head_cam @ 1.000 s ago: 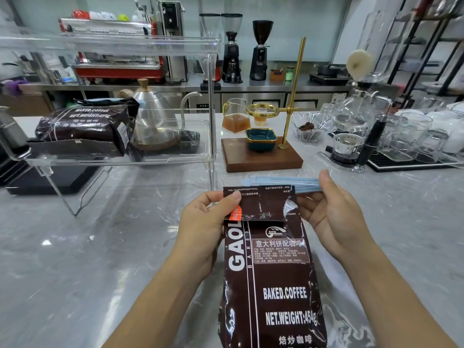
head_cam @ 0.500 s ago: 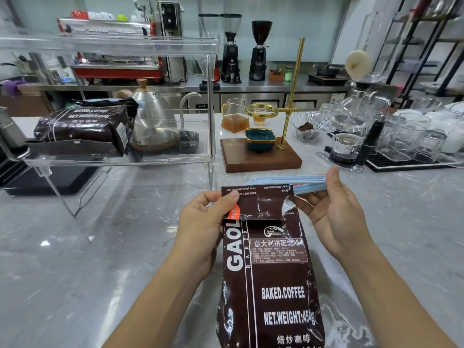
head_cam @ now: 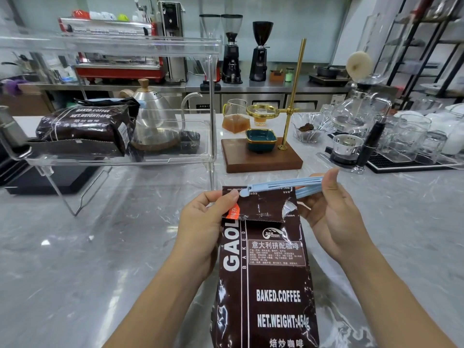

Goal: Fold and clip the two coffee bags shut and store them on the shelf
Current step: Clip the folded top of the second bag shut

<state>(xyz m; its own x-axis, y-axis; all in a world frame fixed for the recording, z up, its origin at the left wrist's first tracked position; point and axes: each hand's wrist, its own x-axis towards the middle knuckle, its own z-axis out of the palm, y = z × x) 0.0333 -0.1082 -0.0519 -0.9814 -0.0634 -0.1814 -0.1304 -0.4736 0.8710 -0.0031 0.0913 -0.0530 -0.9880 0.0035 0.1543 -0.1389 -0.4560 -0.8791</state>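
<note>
At the counter's near edge, your left hand (head_cam: pixel 200 227) pinches the folded top of the upright coffee bag (head_cam: pixel 266 272) while your right hand (head_cam: pixel 331 212) grips the open blue clip (head_cam: pixel 281 187) — keep the fold flat w/ your thumb, seat both arms fully across — then squeeze shut.

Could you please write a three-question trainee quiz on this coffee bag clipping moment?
1. True or false: the blue clip lies along the folded top of the upright coffee bag.
2. Which hand grips the clip's end: left hand or right hand?
3. Multiple choice: the second coffee bag lies (A) in the clear shelf, (B) on the wooden stand, (C) behind the grinders.

Key: 1 true; 2 right; 3 A.
</note>
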